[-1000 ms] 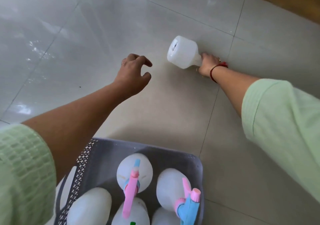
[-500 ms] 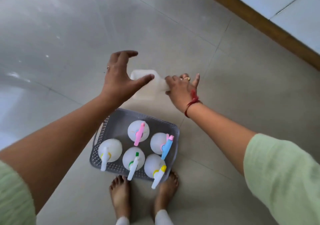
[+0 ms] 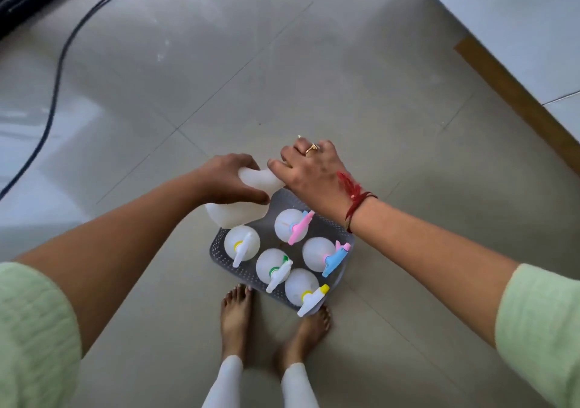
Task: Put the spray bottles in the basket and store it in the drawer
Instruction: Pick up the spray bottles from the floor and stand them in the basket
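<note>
A grey perforated basket (image 3: 342, 233) stands on the floor in front of my bare feet, with several white spray bottles upright in it, their triggers pink (image 3: 299, 227), blue (image 3: 335, 258), yellow (image 3: 314, 301), green (image 3: 277, 274) and white (image 3: 241, 249). Above the basket's far left corner I hold one more white spray bottle (image 3: 232, 216), tilted. My left hand (image 3: 229, 178) grips its body from above. My right hand (image 3: 309, 166) holds its neck end, and the trigger is hidden under that hand.
The floor is pale glossy tile. A black cable (image 3: 56, 72) runs across it at the far left. A white cabinet with a wooden base strip (image 3: 514, 103) borders the right side. My feet (image 3: 273, 323) stand just behind the basket.
Both hands brought the white bottle closer and lower, over the basket's far corner. My left hand, open and reaching before, now grips the bottle's body. The view has pulled back.
</note>
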{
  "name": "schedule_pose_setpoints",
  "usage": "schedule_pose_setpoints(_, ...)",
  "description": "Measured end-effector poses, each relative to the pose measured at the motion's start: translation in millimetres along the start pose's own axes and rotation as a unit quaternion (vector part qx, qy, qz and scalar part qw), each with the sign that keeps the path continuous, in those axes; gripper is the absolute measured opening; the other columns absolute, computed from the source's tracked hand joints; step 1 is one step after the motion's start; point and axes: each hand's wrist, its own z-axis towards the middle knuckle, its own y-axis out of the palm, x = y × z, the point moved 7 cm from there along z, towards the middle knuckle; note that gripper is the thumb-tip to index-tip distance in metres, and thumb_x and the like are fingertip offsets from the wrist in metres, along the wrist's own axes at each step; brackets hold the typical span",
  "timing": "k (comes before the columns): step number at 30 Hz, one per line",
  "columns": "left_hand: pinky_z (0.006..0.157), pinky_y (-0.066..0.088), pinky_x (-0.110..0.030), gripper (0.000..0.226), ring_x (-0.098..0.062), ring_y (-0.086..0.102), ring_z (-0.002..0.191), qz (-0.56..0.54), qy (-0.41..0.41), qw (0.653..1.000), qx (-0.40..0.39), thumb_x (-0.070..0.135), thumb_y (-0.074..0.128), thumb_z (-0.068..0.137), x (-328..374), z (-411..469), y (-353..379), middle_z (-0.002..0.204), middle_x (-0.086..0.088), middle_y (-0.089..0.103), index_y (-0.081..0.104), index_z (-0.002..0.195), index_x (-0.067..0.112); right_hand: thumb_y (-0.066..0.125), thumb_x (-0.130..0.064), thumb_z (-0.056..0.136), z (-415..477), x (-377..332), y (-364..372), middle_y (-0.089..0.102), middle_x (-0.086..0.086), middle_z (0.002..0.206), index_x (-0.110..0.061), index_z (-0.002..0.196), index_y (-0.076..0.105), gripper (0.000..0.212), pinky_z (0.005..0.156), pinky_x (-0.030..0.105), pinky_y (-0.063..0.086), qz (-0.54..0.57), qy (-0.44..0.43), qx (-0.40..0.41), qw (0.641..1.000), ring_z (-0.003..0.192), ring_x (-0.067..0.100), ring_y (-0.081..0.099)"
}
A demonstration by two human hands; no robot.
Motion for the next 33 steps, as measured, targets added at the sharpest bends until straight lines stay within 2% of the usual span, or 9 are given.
schedule_pose_setpoints(2,0.077,0.04,-0.029,0.052,-0.023,0.053,0.095,-0.03,0.002,0.998,0.047,0.037,0.079,0.065,-13,-9,6,0.106,-0.002,0.06,0.057,0.112,0.029,0.069,-0.007,0.069,0,-1,-14,0.069,0.005,0.107,-0.027,0.109,0.068,0.044,0.063,0.034,0.056,0.078,-0.032,0.084,0.993,0.092,0.024,0.066)
schedule_pose_setpoints(5,0.074,0.043,-0.028,0.057,-0.023,0.058,0.092,-0.103,0.001,0.989,0.106,0.046,0.075,0.054,-26,-27,9,0.1,0.001,0.062,0.058,0.106,0.032,0.071,-0.015,0.075,2,21,-31,0.054,0.022,0.129,-0.013,0.132,0.053,0.06,0.094,0.042,0.05,0.249,0.009,0.117,0.961,0.113,0.033,0.058)
schedule_pose_setpoints(7,0.075,0.044,-0.029,0.065,-0.022,0.058,0.091,-0.139,0.014,0.981,0.134,0.054,0.066,0.045,-24,-36,9,0.102,-0.001,0.063,0.058,0.106,0.032,0.074,-0.018,0.074,7,46,-23,0.054,0.018,0.13,-0.008,0.137,0.047,0.069,0.099,0.033,0.046,0.386,0.104,0.028,0.916,0.111,0.021,0.057)
schedule_pose_setpoints(10,0.08,0.042,-0.027,0.074,-0.021,0.056,0.098,-0.155,0.049,0.972,0.17,0.059,0.062,0.044,-14,-37,8,0.109,-0.003,0.061,0.057,0.111,0.027,0.075,-0.014,0.076,13,64,-8,0.071,0.006,0.103,-0.012,0.115,0.066,0.04,0.081,0.022,0.048,0.487,0.148,-0.138,0.85,0.085,0.003,0.059)
schedule_pose_setpoints(12,0.083,0.038,-0.025,0.073,-0.021,0.054,0.105,-0.154,0.058,0.965,0.205,0.054,0.072,0.052,-10,-31,6,0.115,-0.003,0.058,0.055,0.117,0.025,0.075,-0.015,0.075,19,73,-10,0.07,-0.004,0.086,-0.016,0.102,0.072,0.027,0.068,0.012,0.043,0.486,0.14,-0.148,0.85,0.071,-0.005,0.056)
schedule_pose_setpoints(14,0.088,0.036,-0.025,0.08,-0.021,0.05,0.114,-0.15,0.051,0.959,0.234,0.049,0.082,0.057,-13,-23,7,0.123,-0.004,0.053,0.049,0.125,0.024,0.074,-0.017,0.074,25,76,-16,0.069,-0.007,0.083,-0.017,0.098,0.072,0.024,0.066,0.01,0.041,0.474,0.124,-0.135,0.861,0.073,-0.002,0.057)
schedule_pose_setpoints(18,0.107,0.037,-0.045,0.099,-0.027,0.04,0.129,-0.128,-0.026,0.972,0.195,0.054,0.082,0.055,-41,-17,34,0.138,-0.006,0.042,0.036,0.136,0.022,0.068,-0.024,0.079,27,59,-4,0.073,0.003,0.095,-0.021,0.102,0.071,0.023,0.075,0.034,0.048,0.371,0.066,-0.161,0.912,0.088,0.021,0.065)
schedule_pose_setpoints(24,0.098,0.039,-0.043,0.083,-0.03,0.044,0.124,-0.015,-0.083,0.992,0.095,0.048,0.078,0.064,-94,-35,104,0.134,-0.005,0.044,0.039,0.134,0.024,0.049,-0.025,0.094,10,1,65,0.062,0.004,0.118,-0.026,0.118,0.063,0.028,0.085,0.037,0.044,0.236,-0.027,-0.272,0.933,0.109,0.027,0.057)
schedule_pose_setpoints(33,0.097,0.038,-0.042,0.068,-0.031,0.043,0.122,0.007,-0.1,0.992,0.072,0.044,0.076,0.069,-131,-32,121,0.13,-0.008,0.047,0.046,0.127,0.022,0.04,-0.003,0.091,-2,-55,140,0.06,-0.001,0.119,-0.027,0.116,0.062,0.04,0.089,0.035,0.038,0.153,-0.096,-0.257,0.949,0.111,0.026,0.052)
